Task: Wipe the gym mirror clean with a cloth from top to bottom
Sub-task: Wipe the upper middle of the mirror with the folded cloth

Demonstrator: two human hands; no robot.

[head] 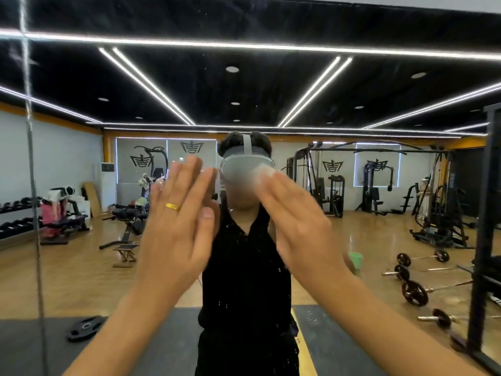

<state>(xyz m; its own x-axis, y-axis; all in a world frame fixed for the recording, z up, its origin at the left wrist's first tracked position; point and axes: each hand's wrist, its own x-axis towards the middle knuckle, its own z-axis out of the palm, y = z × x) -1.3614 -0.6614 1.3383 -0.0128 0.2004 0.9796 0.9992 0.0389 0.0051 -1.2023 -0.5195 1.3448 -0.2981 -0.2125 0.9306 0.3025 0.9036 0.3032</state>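
Neither hand grips anything. The left hand (176, 226) is raised flat, fingers straight and close together, pointing toward 12 o'clock, with a gold ring (172, 206) on one finger. The right hand (295, 223) is also flat and released, its fingers leaning toward 11 o'clock, and it is blurred, so I cannot tell whether it touches the glass. No cloth shows anywhere in view, in either hand or nearby.

The mirror (271, 88) lies straight ahead of both hands and fills nearly the whole view. Its top edge runs across at 12 o'clock, well above the fingertips. A vertical seam (30, 158) between panels stands at 9 o'clock. Pale specks (233, 299) dot the glass at 6 o'clock, between the forearms. A green container (355, 260) shows in the reflection at 4 o'clock.

The panel's long axis looks vertical, so the wipe has to begin up at 12 o'clock and run down to 6. Both hands sit level and about equally near the glass. By my judgement wiping has not begun, and a cloth must be picked up first.
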